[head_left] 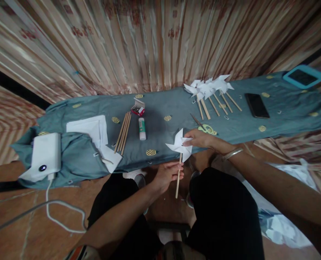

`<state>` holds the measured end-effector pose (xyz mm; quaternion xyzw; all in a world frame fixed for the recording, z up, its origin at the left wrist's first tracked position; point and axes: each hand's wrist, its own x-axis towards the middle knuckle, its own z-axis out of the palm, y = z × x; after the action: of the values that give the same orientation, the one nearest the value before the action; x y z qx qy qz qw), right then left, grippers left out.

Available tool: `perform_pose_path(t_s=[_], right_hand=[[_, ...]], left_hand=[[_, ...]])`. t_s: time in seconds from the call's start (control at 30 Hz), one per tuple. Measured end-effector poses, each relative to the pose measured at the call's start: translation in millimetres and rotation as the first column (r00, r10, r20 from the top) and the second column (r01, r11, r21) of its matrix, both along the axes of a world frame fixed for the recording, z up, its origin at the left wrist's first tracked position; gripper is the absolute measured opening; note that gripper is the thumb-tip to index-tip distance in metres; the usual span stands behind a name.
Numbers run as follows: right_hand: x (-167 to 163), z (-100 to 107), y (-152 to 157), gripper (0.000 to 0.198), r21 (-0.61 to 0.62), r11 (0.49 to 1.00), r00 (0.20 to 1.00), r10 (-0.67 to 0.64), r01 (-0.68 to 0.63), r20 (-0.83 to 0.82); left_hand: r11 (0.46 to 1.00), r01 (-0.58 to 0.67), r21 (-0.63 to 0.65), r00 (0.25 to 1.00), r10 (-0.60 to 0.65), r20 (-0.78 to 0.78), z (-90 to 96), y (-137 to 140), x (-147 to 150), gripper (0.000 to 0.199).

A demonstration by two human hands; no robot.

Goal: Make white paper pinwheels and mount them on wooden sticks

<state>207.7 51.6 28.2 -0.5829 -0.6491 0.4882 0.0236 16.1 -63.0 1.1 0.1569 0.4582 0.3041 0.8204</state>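
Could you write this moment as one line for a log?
left hand: holds wooden stick | right hand: touches paper pinwheel | nearby: scissors, glue stick

The left hand [166, 176] holds the wooden stick [177, 186] of a white paper pinwheel [179, 147]. The right hand [199, 138] touches one blade [186, 143] of it. Just beyond this hand lie the scissors [203, 128] and, farther from it, several other pinwheels [204, 89].

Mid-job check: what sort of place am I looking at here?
Likely a room at home, used as a craft spot: a patterned curtain hangs behind a cloth-covered table, which holds white paper pinwheels.
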Motion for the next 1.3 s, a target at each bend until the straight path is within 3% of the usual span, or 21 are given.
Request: perform_pose_path(t_s=[0.33,0.9,1.1,1.3], right_hand=[[-3,15,12,0.022,-0.152,0.986,0.997,0.074,-0.072,0.011],[-1,14,7,0.029,-0.120,0.989,0.996,0.088,-0.089,-0.012],[-2,17,7,0.029,-0.169,0.984,0.997,0.041,-0.052,-0.066],[0,18,9,0.026,-0.130,0.988,0.997,0.075,-0.078,-0.023]], left_hand=[[1.000,0.019,-0.006,0.999,-0.019,0.043,0.2,-1,0,0.016],[0.999,0.030,-0.023,0.999,-0.029,0.034,-0.6,0,-3,0.012],[0.999,0.035,0.000,0.998,-0.035,0.046,-3.0,-1,1,0.020],[0.999,0.036,0.009,0.999,-0.036,0.021,-5.1,-1,5,0.022]])
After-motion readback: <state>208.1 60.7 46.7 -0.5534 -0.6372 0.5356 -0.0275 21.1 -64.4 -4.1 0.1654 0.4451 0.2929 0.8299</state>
